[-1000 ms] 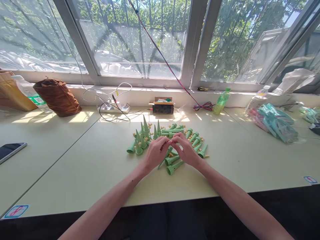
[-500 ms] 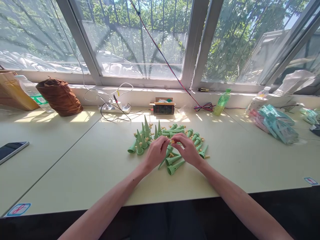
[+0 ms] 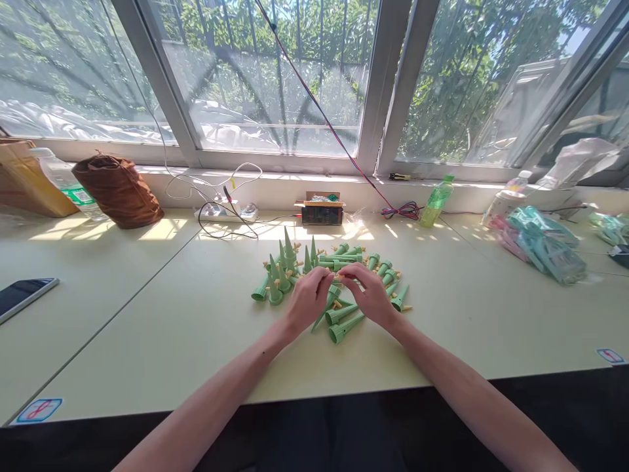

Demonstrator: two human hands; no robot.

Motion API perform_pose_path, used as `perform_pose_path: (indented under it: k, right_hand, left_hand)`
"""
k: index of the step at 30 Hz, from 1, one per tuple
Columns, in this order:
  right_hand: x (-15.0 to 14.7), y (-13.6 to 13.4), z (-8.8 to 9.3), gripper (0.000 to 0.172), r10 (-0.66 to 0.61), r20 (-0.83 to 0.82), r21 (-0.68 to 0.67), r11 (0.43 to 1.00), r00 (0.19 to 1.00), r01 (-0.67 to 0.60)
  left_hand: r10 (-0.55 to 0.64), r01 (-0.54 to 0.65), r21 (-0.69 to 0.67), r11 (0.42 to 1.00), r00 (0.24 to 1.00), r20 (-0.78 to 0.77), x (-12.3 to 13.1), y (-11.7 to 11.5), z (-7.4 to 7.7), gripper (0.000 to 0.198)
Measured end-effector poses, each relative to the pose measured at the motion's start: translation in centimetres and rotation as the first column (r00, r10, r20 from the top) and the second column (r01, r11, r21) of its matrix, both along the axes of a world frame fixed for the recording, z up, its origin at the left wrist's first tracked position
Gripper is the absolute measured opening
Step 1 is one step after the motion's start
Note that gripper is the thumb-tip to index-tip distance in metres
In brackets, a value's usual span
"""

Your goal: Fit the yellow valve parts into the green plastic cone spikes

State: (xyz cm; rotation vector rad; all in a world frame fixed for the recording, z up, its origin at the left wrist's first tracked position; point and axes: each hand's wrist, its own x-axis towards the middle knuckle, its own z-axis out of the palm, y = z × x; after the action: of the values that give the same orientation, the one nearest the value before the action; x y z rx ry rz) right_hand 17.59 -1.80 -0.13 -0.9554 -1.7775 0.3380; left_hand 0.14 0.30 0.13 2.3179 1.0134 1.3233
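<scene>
My left hand (image 3: 310,294) and my right hand (image 3: 369,293) meet over a pile of green plastic plant-watering spikes. Both have their fingers closed in a pinch, tips almost touching. A small yellow valve (image 3: 340,276) shows at the right fingertips; what the left fingers grip is hidden behind them. Left of my hands, several green spikes (image 3: 274,290) stand point up, some fitted with yellow valves. Under and in front of my hands lie loose spikes (image 3: 338,333), open ends toward me. More spikes (image 3: 386,267) lie to the right, with yellow valves sticking out.
Behind the pile stands a small dark box (image 3: 322,215), near a power strip (image 3: 221,211) with cables. A green bottle (image 3: 436,202) and plastic packets (image 3: 545,242) stand right. A brown bag (image 3: 118,190) and a phone (image 3: 24,296) are left. The table's edge (image 3: 344,397) runs before me.
Both hands stay over the pile in nearly the same place. The right fingers have shifted slightly around the small yellow valve, and less of it shows. The spikes lie as before.
</scene>
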Motion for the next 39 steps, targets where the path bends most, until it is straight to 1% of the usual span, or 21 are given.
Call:
perform_pose_path:
  k: [4, 6, 9, 12, 15, 20, 24, 29, 34, 39]
  right_hand:
    - [0.1, 0.1, -0.13, 0.015, -0.118, -0.068, 0.001, 0.993, 0.991, 0.118]
    - [0.17, 0.14, -0.19, 0.017, -0.18, -0.101, -0.026, 0.984, 0.978, 0.178]
    - [0.2, 0.15, -0.2, 0.019, -0.221, -0.105, -0.048, 0.975, 0.97, 0.217]
    - [0.13, 0.14, -0.19, 0.02, -0.224, -0.093, -0.044, 0.974, 0.97, 0.221]
    - [0.09, 0.16, -0.22, 0.019, -0.21, -0.092, -0.047, 0.977, 0.973, 0.207]
    - [0.18, 0.25, -0.31, 0.02, -0.202, -0.096, -0.067, 0.978, 0.975, 0.196]
    - [0.21, 0.27, -0.34, 0.022, -0.2, -0.088, -0.08, 0.978, 0.976, 0.193]
    - [0.22, 0.26, -0.37, 0.021, -0.203, -0.08, -0.084, 0.977, 0.976, 0.197]
    - [0.24, 0.27, -0.42, 0.02, -0.206, -0.083, -0.09, 0.976, 0.975, 0.199]
    - [0.21, 0.19, -0.35, 0.019, -0.214, -0.09, -0.095, 0.974, 0.973, 0.206]
  left_hand:
    - [0.004, -0.001, -0.074, 0.997, 0.999, 0.041, -0.03, 0.08, -0.19, 0.013]
    - [0.019, -0.019, -0.077, 0.997, 1.0, 0.005, -0.06, 0.11, -0.27, 0.014]
    - [0.032, -0.037, -0.052, 0.998, 0.994, -0.108, -0.11, 0.06, -0.21, 0.016]
    - [0.035, -0.045, -0.045, 0.998, 0.978, -0.206, -0.16, -0.06, 0.02, 0.017]
    - [0.041, -0.054, -0.045, 0.998, 0.967, -0.253, -0.21, -0.1, 0.1, 0.019]
    - [0.047, -0.05, 0.002, 0.999, 0.935, -0.351, -0.37, 0.18, -0.44, 0.027]
    - [0.064, -0.044, 0.057, 0.997, 0.907, -0.417, -0.47, 0.3, -0.75, 0.026]
    - [0.068, -0.034, 0.085, 0.996, 0.892, -0.447, -0.48, 0.29, -0.7, 0.024]
    - [0.074, -0.046, 0.073, 0.996, 0.882, -0.466, -0.47, 0.4, -0.72, 0.024]
    - [0.087, -0.059, 0.076, 0.995, 0.894, -0.439, -0.38, 0.42, -0.79, 0.023]
